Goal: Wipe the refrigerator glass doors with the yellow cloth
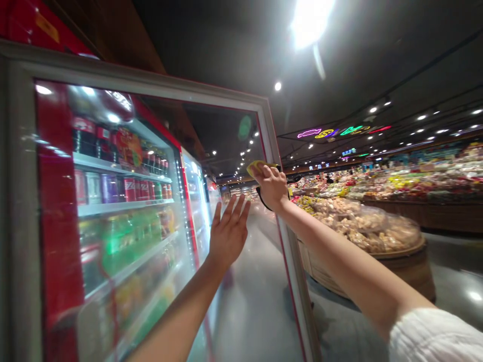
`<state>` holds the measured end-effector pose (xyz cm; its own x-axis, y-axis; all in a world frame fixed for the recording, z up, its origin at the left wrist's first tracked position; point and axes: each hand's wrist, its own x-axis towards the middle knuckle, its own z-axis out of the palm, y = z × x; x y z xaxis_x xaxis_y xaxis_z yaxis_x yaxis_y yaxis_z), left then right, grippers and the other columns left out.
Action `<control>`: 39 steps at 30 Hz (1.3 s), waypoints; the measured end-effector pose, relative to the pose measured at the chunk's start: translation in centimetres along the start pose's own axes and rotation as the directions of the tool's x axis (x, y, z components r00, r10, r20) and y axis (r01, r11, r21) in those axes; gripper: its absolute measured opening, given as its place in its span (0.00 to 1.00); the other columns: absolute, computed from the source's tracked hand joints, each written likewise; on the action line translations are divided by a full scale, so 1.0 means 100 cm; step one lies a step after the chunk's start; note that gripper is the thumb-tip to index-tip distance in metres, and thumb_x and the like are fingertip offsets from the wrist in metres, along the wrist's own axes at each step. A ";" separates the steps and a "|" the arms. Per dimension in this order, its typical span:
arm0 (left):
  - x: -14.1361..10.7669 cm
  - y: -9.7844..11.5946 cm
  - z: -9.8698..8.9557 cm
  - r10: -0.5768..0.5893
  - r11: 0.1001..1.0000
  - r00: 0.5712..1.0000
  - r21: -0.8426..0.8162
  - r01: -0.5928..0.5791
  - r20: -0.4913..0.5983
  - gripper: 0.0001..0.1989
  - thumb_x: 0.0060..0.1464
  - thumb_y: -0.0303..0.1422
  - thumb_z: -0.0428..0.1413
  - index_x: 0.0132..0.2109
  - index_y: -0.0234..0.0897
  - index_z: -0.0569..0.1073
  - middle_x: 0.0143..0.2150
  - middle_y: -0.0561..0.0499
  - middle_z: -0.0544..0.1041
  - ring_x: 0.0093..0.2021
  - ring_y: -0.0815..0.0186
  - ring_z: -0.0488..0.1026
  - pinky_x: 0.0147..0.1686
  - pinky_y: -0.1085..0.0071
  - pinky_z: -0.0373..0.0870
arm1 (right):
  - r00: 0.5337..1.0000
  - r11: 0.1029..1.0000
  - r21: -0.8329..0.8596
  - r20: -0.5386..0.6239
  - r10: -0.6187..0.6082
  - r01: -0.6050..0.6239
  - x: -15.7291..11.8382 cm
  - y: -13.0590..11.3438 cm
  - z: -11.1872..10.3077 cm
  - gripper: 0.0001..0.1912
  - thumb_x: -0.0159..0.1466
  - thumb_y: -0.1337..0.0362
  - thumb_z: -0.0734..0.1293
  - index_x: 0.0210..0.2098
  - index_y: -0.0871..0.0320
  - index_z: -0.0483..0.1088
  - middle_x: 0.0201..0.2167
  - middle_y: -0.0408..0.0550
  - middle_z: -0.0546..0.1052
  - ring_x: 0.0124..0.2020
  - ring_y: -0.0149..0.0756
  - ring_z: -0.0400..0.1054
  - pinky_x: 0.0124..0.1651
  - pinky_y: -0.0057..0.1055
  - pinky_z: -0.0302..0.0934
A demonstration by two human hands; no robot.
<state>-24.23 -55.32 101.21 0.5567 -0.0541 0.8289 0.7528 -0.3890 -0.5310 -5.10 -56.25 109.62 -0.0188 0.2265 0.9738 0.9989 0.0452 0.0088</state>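
A glass door (234, 133) in a grey frame (269, 128) fills the left and middle of the head view. My left hand (228, 231) is at the glass with its fingers stretched and spread, holding nothing; whether the palm touches the pane I cannot tell. Higher up, at the door's far vertical edge, my right hand (272, 187) is closed on a yellow cloth (255, 167) that pokes out past the fingers. A dark curved piece (264, 200) shows just below that hand; its kind is unclear.
Shelves of cola bottles (103, 143), cans (136, 189) and green bottles (121, 234) show in or through the glass, blurred. Right of the door stands a round wooden bin (407, 269) heaped with packaged goods (350, 223). Grey shop floor (456, 281) lies beyond.
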 end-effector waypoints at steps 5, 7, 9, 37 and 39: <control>0.019 0.020 0.014 -0.017 1.000 1.000 -0.002 0.017 0.023 0.30 0.65 0.31 0.50 0.73 0.41 0.60 0.75 0.49 0.56 0.77 0.55 0.48 0.76 0.47 0.28 | 0.997 1.000 -0.010 -0.078 -0.015 0.015 0.012 0.032 -0.008 0.23 0.73 0.67 0.58 0.62 0.42 0.71 0.66 0.45 0.71 0.66 0.50 0.61 0.63 0.55 0.60; 0.022 0.025 0.016 -0.032 0.999 0.999 0.000 0.032 0.015 0.31 0.65 0.32 0.50 0.73 0.41 0.59 0.75 0.48 0.55 0.77 0.54 0.46 0.75 0.45 0.27 | 0.993 1.000 0.022 -0.117 -0.001 0.003 0.007 0.044 -0.003 0.22 0.73 0.65 0.59 0.64 0.45 0.70 0.66 0.46 0.71 0.68 0.48 0.60 0.66 0.52 0.60; 0.023 0.027 0.016 -0.030 1.000 1.000 -0.006 0.030 0.008 0.32 0.66 0.32 0.50 0.74 0.41 0.56 0.75 0.48 0.55 0.77 0.55 0.45 0.76 0.45 0.28 | 0.985 0.997 0.075 -0.174 0.000 0.013 -0.006 0.052 0.004 0.21 0.73 0.64 0.61 0.63 0.47 0.72 0.66 0.47 0.70 0.69 0.46 0.59 0.68 0.47 0.59; 0.019 0.026 0.023 -0.039 0.994 0.999 -0.097 0.041 0.022 0.33 0.67 0.30 0.49 0.75 0.45 0.52 0.76 0.49 0.54 0.78 0.56 0.43 0.76 0.44 0.29 | 0.935 0.874 0.487 -0.310 0.173 0.000 -0.043 0.066 0.036 0.19 0.68 0.68 0.62 0.56 0.55 0.76 0.67 0.58 0.68 0.65 0.44 0.67 0.66 0.44 0.64; 0.018 0.025 0.025 -0.038 0.993 0.999 -0.108 0.040 0.026 0.34 0.66 0.30 0.49 0.76 0.45 0.51 0.76 0.49 0.53 0.78 0.56 0.42 0.75 0.43 0.29 | 0.933 0.859 0.512 -0.295 0.205 -0.027 -0.065 0.060 0.039 0.19 0.69 0.67 0.62 0.56 0.53 0.76 0.67 0.57 0.68 0.65 0.45 0.67 0.66 0.46 0.65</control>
<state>-20.42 -54.07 100.96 0.5368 -0.0159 0.8436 0.7321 -0.4882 -0.4750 0.90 -53.65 102.43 0.1999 -0.0667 0.9776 0.8368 0.5307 -0.1349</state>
